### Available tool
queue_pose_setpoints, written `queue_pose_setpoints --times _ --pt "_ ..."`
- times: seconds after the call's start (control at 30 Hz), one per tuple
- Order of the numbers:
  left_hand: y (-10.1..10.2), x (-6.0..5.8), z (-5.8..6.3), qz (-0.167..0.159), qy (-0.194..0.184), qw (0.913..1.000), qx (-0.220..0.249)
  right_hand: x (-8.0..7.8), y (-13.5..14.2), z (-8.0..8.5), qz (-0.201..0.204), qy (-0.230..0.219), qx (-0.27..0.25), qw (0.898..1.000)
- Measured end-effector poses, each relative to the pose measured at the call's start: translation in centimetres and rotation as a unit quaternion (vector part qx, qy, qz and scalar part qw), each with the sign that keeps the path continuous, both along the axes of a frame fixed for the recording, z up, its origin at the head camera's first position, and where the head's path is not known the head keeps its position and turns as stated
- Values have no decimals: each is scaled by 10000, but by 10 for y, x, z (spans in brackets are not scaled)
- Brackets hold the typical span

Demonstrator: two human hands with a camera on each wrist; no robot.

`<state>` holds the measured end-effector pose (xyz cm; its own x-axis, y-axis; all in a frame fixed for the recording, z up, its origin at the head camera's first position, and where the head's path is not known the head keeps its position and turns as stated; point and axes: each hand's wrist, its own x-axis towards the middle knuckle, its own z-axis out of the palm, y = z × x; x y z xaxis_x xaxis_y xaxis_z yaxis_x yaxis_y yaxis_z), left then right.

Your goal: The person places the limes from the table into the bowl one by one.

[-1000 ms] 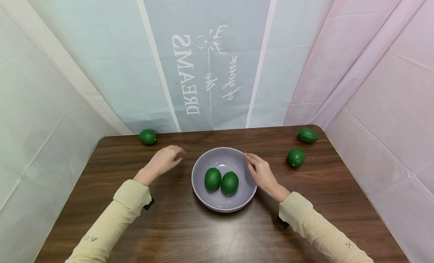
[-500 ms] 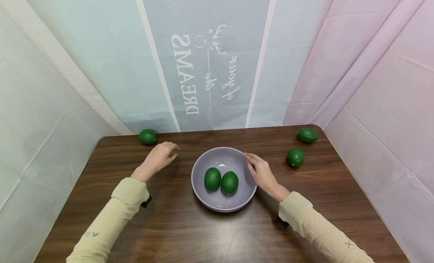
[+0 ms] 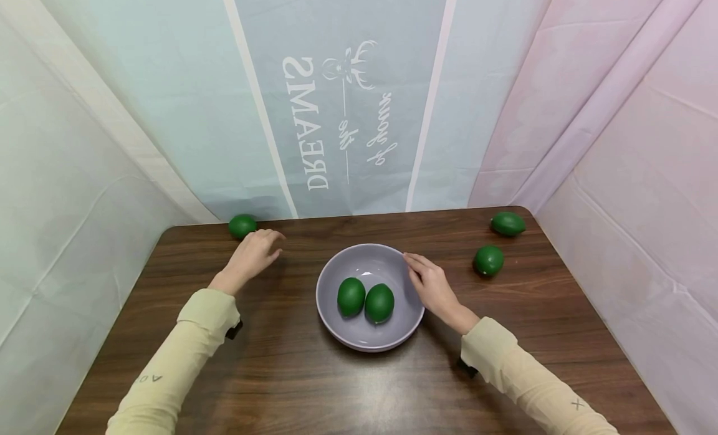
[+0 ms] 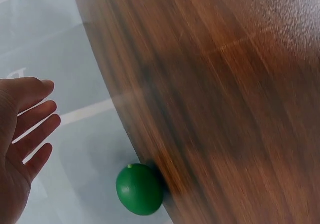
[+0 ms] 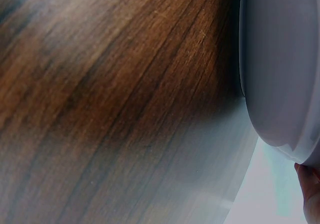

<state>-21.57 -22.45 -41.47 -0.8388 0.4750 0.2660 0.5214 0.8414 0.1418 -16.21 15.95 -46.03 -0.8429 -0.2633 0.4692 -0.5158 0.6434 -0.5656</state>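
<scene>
My left hand [image 3: 250, 258] hovers over the table's back left, holding nothing, its fingers loosely bent. It slightly overlaps a green lime [image 3: 242, 226] at the back edge; in the left wrist view that lime [image 4: 140, 189] lies apart from the fingers [image 4: 42, 129]. At the middle, a grey-purple bowl [image 3: 370, 341] contains two limes, the left one [image 3: 351, 296] beside the right one [image 3: 379, 303]. My right hand [image 3: 436, 291] grips the bowl's right rim. In the right wrist view, a fingertip [image 5: 307, 184] meets the outer side of the bowl [image 5: 280, 59].
Two more limes sit on the right: one [image 3: 489, 260] nearer the bowl, another [image 3: 508, 224] at the back corner. The dark wooden table [image 3: 359, 397] ends at a printed cloth backdrop [image 3: 359, 198], with pale cloth walls on both sides.
My left hand has moved left and a little farther back, toward the back-left lime. The right hand stays on the bowl's rim, and the bowl and limes keep their places.
</scene>
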Motion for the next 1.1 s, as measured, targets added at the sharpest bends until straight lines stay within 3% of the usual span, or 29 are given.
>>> queue_pose_setpoints --times 0.47,0.83,1.1 --pt "-20 -9 5 235 64 9995 -216 1 -1 1 24 56 4 10000" --pt "-36 -21 0 367 225 9986 -307 1 -2 -1 27 36 -12 10000" --pt "-47 -28 0 598 -40 9980 -217 0 -1 0 -22 104 11 9999"
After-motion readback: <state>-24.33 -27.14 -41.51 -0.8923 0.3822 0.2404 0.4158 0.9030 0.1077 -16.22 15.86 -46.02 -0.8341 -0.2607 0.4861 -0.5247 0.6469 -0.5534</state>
